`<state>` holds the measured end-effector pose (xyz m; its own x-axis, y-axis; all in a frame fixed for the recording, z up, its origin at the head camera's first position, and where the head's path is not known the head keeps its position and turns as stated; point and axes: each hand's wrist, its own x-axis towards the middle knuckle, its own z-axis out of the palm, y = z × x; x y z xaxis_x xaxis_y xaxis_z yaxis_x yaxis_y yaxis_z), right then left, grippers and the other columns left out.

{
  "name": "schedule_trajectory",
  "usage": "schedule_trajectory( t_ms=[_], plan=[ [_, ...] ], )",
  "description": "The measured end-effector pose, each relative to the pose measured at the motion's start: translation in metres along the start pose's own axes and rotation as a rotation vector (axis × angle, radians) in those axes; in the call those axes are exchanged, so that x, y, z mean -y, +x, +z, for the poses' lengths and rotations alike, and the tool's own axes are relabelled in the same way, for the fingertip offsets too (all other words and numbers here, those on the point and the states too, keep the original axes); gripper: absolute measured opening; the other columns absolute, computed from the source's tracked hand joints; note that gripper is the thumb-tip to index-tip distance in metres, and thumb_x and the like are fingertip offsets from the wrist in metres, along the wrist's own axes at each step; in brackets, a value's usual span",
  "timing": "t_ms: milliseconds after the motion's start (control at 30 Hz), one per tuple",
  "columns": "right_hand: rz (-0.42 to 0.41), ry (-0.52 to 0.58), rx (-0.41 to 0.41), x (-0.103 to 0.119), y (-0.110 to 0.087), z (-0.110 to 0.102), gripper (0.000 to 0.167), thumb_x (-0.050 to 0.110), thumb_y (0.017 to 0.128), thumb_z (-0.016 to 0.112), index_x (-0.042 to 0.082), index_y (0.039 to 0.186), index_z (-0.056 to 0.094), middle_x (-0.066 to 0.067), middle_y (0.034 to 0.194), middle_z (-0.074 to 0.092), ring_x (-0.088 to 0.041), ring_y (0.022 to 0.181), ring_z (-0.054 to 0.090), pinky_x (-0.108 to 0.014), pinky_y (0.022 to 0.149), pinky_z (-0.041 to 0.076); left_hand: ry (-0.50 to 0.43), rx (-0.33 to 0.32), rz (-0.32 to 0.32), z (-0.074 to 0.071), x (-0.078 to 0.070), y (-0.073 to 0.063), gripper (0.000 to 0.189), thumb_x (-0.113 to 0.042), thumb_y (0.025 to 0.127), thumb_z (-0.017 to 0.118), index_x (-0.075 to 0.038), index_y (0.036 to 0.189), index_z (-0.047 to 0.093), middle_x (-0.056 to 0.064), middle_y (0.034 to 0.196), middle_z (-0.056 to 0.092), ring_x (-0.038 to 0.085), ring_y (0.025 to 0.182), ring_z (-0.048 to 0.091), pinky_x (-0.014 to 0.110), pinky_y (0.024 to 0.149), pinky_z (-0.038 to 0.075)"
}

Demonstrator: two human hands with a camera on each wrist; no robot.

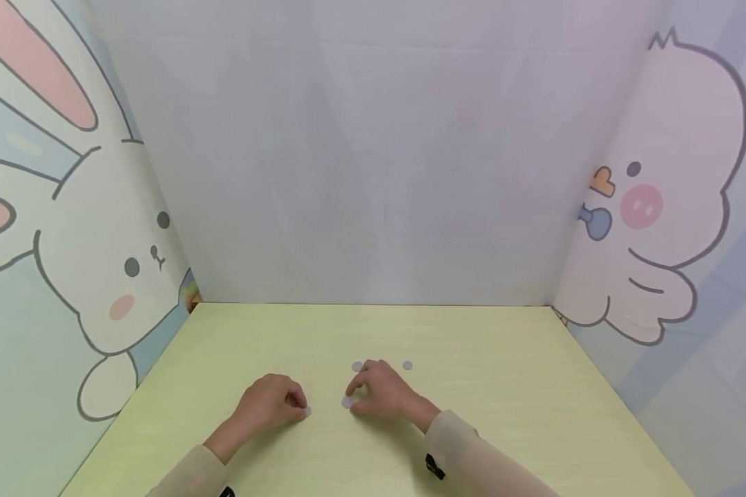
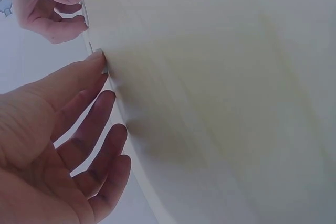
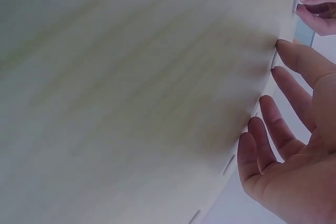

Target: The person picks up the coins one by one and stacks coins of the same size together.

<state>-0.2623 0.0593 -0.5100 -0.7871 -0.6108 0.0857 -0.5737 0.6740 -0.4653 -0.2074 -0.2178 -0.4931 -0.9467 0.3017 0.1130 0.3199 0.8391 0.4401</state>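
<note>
My left hand [image 1: 272, 402] pinches a small flat grey disc [image 1: 307, 411] at the table surface, left of centre. In the left wrist view this disc [image 2: 103, 61] shows as a thin edge at the thumb tip, with the other fingers loosely bent. Across from it, my right hand [image 1: 382, 391] has thumb and index finger around the rim of another grey disc [image 1: 347, 402], which lies flat on the table. Its other fingertips come down close to the tabletop. Beyond the right hand lie two more discs, one [image 1: 357, 366] just past the fingers and one [image 1: 407, 365] farther right.
The pale yellow wooden table [image 1: 503, 386] extends around both hands to its far edge. A plain light curtain [image 1: 373, 172] hangs behind it. Cloth panels with a cartoon rabbit [image 1: 112, 228] and a cartoon duck [image 1: 677, 152] flank the sides.
</note>
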Motion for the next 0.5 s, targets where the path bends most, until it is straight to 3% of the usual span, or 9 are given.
schedule_trajectory(
  t_ms=[500],
  plan=[
    [-0.004, -0.011, -0.024, 0.0037, 0.0008, 0.0010, 0.012, 0.026, 0.084, 0.089, 0.028, 0.095, 0.085, 0.009, 0.107, 0.067, -0.016, 0.107, 0.055, -0.032, 0.091, 0.047, 0.002, -0.009, -0.017, -0.0003, -0.0016, -0.0009, 0.020, -0.024, 0.080, 0.094, -0.028, 0.076, 0.075, -0.018, 0.074, 0.062, 0.003, 0.070, 0.051, 0.028, 0.066, 0.045]
  ],
)
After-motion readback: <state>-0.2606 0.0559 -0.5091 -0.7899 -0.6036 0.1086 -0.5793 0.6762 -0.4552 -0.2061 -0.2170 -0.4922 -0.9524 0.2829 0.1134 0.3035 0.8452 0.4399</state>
